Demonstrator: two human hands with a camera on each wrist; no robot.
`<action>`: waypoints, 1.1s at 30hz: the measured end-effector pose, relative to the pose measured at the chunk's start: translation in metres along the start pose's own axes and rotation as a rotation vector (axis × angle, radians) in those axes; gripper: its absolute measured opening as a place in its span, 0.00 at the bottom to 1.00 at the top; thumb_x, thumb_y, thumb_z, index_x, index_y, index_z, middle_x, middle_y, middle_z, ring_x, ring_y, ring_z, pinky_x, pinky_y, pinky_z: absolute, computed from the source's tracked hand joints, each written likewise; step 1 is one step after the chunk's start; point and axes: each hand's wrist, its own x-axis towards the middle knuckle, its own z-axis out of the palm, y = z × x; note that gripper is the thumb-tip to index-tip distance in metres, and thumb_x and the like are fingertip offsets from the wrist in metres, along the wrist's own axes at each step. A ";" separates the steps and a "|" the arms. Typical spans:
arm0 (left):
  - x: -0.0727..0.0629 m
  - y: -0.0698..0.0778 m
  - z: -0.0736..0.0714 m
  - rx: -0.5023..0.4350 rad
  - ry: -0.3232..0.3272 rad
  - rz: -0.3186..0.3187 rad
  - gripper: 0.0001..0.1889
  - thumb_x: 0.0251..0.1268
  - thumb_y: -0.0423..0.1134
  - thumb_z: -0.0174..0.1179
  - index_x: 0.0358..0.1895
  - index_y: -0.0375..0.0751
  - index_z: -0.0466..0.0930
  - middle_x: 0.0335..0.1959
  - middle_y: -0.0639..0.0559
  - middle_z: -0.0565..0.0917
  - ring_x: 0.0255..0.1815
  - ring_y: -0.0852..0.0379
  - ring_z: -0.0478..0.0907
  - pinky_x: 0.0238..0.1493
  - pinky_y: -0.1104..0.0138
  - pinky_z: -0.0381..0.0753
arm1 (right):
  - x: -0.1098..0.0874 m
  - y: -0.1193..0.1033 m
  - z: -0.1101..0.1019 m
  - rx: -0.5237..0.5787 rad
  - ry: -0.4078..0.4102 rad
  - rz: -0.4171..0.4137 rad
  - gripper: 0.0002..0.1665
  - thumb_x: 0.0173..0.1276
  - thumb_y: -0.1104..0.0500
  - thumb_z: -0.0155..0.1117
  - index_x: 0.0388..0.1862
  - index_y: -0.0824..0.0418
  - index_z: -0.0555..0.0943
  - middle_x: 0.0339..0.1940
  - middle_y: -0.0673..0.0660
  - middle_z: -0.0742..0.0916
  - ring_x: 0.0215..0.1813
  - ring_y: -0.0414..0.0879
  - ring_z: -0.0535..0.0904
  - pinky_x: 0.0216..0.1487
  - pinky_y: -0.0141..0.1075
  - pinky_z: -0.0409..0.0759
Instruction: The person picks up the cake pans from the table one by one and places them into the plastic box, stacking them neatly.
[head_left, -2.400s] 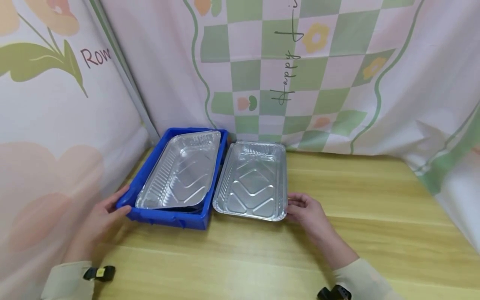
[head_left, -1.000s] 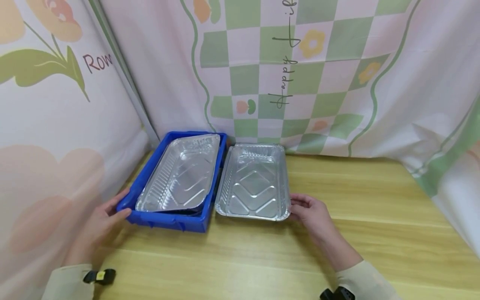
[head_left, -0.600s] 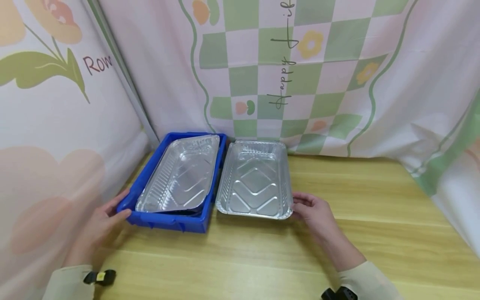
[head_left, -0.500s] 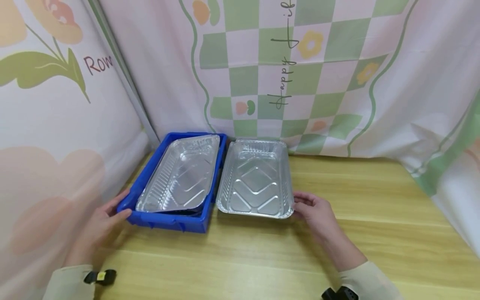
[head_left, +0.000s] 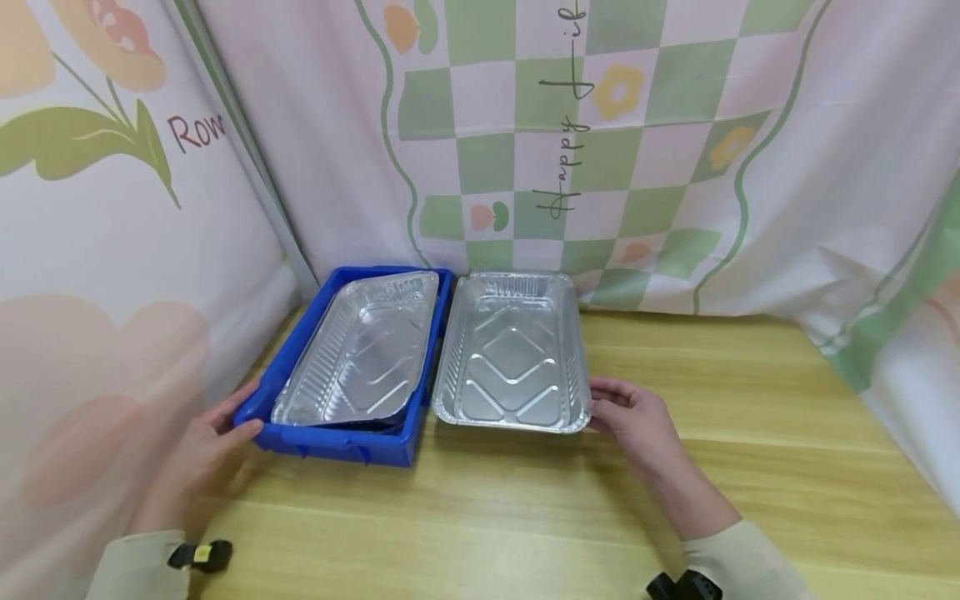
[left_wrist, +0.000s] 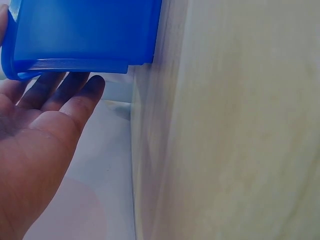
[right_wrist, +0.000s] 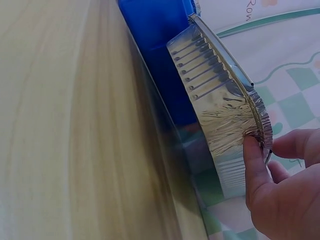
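A blue plastic bin (head_left: 341, 443) stands on the left of the table, and a foil tray (head_left: 378, 350) sits tilted inside it. My left hand (head_left: 197, 454) grips the bin's near left corner, thumb on the rim and fingers along the outer side, as the left wrist view (left_wrist: 45, 135) shows. To the bin's right is a second foil tray (head_left: 513, 358). My right hand (head_left: 637, 421) pinches its near right corner between thumb and fingers. In the right wrist view this tray's crinkled corner (right_wrist: 232, 122) is raised above the tabletop. Something dark shows under the tray in the bin.
The wooden table (head_left: 487, 525) reaches toward me and to the right. A printed curtain (head_left: 600, 150) hangs right behind the bin and trays, and another curtain (head_left: 90, 250) closes off the left side.
My right hand and the foil tray it holds have shifted slightly right and upward in the head view. My left hand keeps its grip on the bin, which stays in place.
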 end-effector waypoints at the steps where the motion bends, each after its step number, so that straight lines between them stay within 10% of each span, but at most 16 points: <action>1: 0.000 0.000 0.000 -0.002 0.000 0.000 0.33 0.72 0.38 0.58 0.76 0.43 0.56 0.65 0.24 0.67 0.48 0.76 0.70 0.44 0.81 0.73 | 0.000 -0.001 0.000 0.008 -0.001 -0.002 0.27 0.64 0.75 0.59 0.62 0.81 0.67 0.48 0.65 0.83 0.46 0.48 0.83 0.50 0.40 0.82; 33: 0.000 0.000 0.004 -0.125 -0.009 0.023 0.32 0.73 0.35 0.57 0.76 0.39 0.55 0.64 0.22 0.67 0.47 0.73 0.73 0.43 0.78 0.76 | -0.012 -0.023 0.001 -0.024 -0.041 -0.068 0.27 0.67 0.70 0.63 0.62 0.79 0.69 0.49 0.65 0.82 0.48 0.50 0.82 0.52 0.40 0.81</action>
